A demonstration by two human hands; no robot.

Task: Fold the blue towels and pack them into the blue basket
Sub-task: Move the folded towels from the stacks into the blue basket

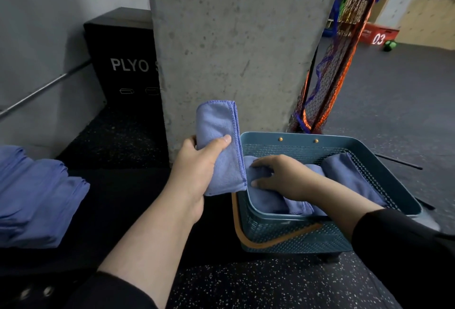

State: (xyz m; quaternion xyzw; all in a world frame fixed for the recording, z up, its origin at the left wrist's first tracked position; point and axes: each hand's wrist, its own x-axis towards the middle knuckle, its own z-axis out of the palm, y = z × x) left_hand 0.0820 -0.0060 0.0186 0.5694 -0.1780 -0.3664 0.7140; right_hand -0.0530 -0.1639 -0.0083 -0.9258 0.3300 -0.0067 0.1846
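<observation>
Towel going to the basket

The left hand (pixel 197 163) grips a folded towel (pixel 220 146) standing tall, long side up. The right hand (pixel 278 175) presses flat on towels (pixel 266 197) lying lengthwise in the blue basket (pixel 295 234).

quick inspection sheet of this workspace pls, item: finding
surface: dark bench on speckled floor
job's things: folded towel held upright beside basket; packed towels inside; towel stack left
clutter: nothing seen
grippers: left hand grips folded towel; right hand presses a towel in basket
cables: nothing seen
surroundings: concrete pillar, black plyo box, netting, green ball
</observation>
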